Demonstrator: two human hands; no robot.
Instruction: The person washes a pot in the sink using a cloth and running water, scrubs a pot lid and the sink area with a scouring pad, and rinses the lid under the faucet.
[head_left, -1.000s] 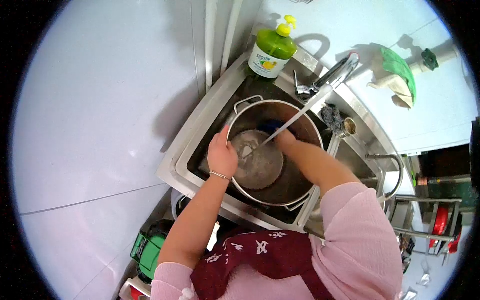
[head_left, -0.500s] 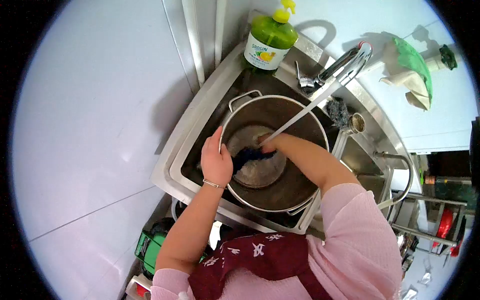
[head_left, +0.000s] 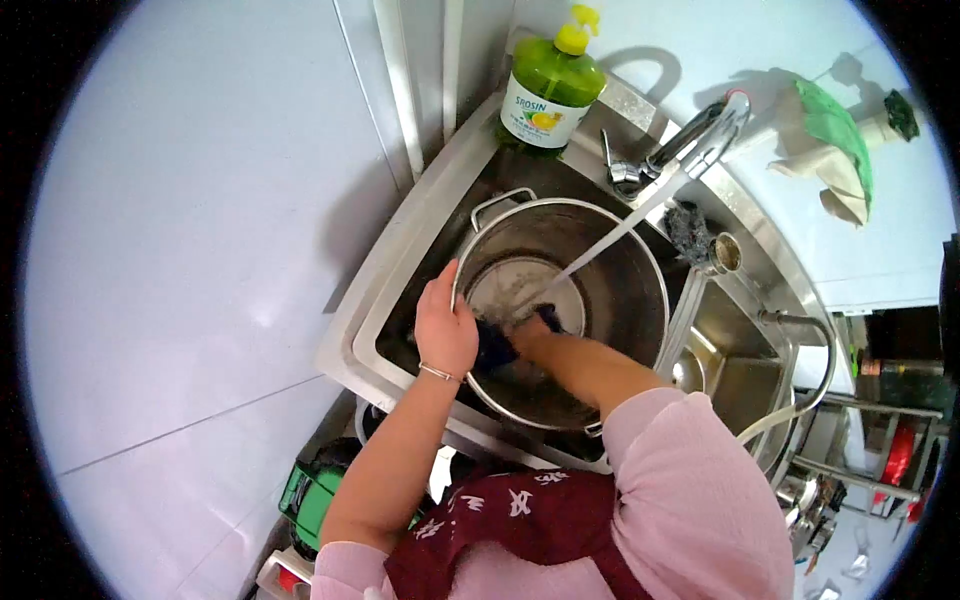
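Observation:
A large stainless steel pot (head_left: 632, 300) with loop handles sits in the sink basin (head_left: 400, 300). My left hand (head_left: 446, 325) grips its left rim, fingers on the outside and thumb over the edge. Inside, my right hand (head_left: 530, 337) presses a dark blue cloth (head_left: 492, 348) against the lower left part of the pot. The fingers are partly hidden by the cloth and blurred. A stream of water (head_left: 612, 238) falls from the faucet (head_left: 705, 130) into the pot, close to my right hand.
A green pump bottle of dish soap (head_left: 548, 95) stands at the back corner. Steel wool (head_left: 687, 232) and a small metal cup (head_left: 725, 253) rest on the ledge to the right. Beyond lies a second basin (head_left: 745, 330) with a curved tap (head_left: 825, 350). A wall rises at left.
My right hand has moved toward the lower left inside the pot, taking the cloth with it. The left hand keeps its hold on the rim. The whole view has shifted slightly.

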